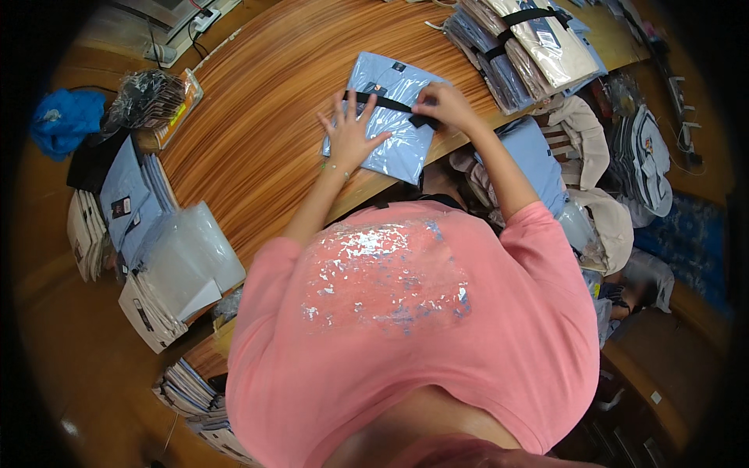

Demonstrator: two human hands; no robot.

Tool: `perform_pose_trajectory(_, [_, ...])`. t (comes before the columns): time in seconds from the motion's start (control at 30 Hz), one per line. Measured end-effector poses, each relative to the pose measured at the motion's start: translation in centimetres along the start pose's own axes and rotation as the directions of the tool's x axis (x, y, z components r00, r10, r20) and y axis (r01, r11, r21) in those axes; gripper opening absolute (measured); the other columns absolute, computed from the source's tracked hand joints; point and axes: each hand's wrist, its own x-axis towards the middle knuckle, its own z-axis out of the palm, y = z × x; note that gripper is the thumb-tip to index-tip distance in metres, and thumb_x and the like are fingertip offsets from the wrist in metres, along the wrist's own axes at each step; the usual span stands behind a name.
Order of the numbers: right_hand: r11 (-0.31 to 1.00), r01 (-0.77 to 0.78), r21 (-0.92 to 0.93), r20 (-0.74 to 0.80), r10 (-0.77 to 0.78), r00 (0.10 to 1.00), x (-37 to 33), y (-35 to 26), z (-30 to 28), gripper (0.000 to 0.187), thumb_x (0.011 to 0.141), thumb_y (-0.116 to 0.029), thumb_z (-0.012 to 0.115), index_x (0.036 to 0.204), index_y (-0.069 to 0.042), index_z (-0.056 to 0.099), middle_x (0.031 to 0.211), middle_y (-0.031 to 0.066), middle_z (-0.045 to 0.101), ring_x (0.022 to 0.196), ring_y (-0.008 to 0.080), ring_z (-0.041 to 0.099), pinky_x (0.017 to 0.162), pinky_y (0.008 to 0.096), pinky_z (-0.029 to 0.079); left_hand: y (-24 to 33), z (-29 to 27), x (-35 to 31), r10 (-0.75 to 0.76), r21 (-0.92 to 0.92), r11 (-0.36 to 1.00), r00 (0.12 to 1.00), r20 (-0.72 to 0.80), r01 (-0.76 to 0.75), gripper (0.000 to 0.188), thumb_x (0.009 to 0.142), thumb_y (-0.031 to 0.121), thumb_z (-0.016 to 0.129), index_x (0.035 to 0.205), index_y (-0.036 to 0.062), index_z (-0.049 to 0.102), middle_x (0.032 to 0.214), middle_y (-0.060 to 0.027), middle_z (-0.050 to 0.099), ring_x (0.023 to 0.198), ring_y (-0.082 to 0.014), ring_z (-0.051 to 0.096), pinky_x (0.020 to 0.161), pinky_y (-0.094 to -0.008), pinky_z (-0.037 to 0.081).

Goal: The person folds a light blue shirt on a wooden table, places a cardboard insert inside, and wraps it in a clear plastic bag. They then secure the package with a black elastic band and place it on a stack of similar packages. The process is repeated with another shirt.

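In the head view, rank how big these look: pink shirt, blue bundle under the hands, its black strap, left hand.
1. Pink shirt, nearest the camera
2. Blue bundle
3. Left hand
4. Black strap

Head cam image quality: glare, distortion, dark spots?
Head view: white glare streaks on the blue packet's clear wrap, more on the wrapped stack at upper right. Head view: fisheye bows the wooden table's edges, black vignette at the sides. Head view: lower right is dim, detail hard to read.
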Motion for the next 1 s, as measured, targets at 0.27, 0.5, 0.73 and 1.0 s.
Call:
perform_pose_trajectory(0.27, [0.989, -0.109, -0.096, -0.240, 0.083, 0.967, -5.5, 1.5, 3.2, 0.019, 0.072, -0.025, 0.069, 0.083, -0.010, 0.067, 0.084, 0.0097, 0.056, 0.089, 0.0286, 0.052, 0.077, 0.0374, 0.041, -0.6, -0.1, -0.1, -0.069, -0.100, 0.992, 0.994, 0.090, 0.078, 0.083, 0.074, 0.066, 0.053, 0.142, 0.0248, 0.027, 0.148, -0.0201, 0.010, 0.135, -0.0437, 0.006, 0.095, -0.0722, 0.004])
perform_pose_trajectory(0.5, [0.894, -0.209, 0.395, -0.386, 0.368, 0.846, 3.0, 5.7, 1.4, 0.036, 0.078, -0.031, 0.066, 0.093, 0.001, 0.064, 0.097, 0.0180, 0.063, 0.088, 0.0311, 0.060, 0.077, 0.0374, 0.046, -1.2, -3.1, -4.9, -0.415, -0.879, 0.436, 0.910, -0.008, 0.191, 0.067, 0.083, 0.033, 0.060, 0.136, 0.0073, 0.026, 0.136, -0.0154, 0.031, 0.124, -0.0315, 0.032, 0.100, -0.0504, 0.023])
perform_pose_trajectory(0.73, [0.874, -0.083, 0.478, 0.241, -0.040, 0.970, 4.6, -1.6, -3.8, 0.040, 0.070, -0.027, 0.071, 0.100, -0.001, 0.064, 0.086, 0.0097, 0.066, 0.080, 0.0171, 0.059, 0.073, 0.0312, 0.047, 1.2, -3.8, -8.5, -0.659, -0.823, -0.402, 0.498, 0.564, 0.401, 0.062, 0.086, 0.025, 0.054, 0.137, 0.0160, 0.019, 0.135, -0.0099, 0.030, 0.122, -0.0258, 0.032, 0.091, -0.0549, 0.033])
perform_pose_trajectory(1.0, [0.508, 0.527, 0.681, -0.689, 0.199, 0.697, -7.2, -8.8, -21.7, 0.019, 0.078, -0.010, 0.069, 0.092, -0.004, 0.058, 0.088, 0.0030, 0.062, 0.081, 0.0101, 0.057, 0.075, 0.0246, 0.047, 5.5, -19.1, 4.3, -0.513, -0.881, 0.332, 0.719, -0.468, -0.336, 0.071, 0.086, 0.041, 0.051, 0.141, 0.0172, 0.013, 0.145, -0.0088, 0.017, 0.131, -0.0297, 0.022, 0.098, -0.0579, 0.028])
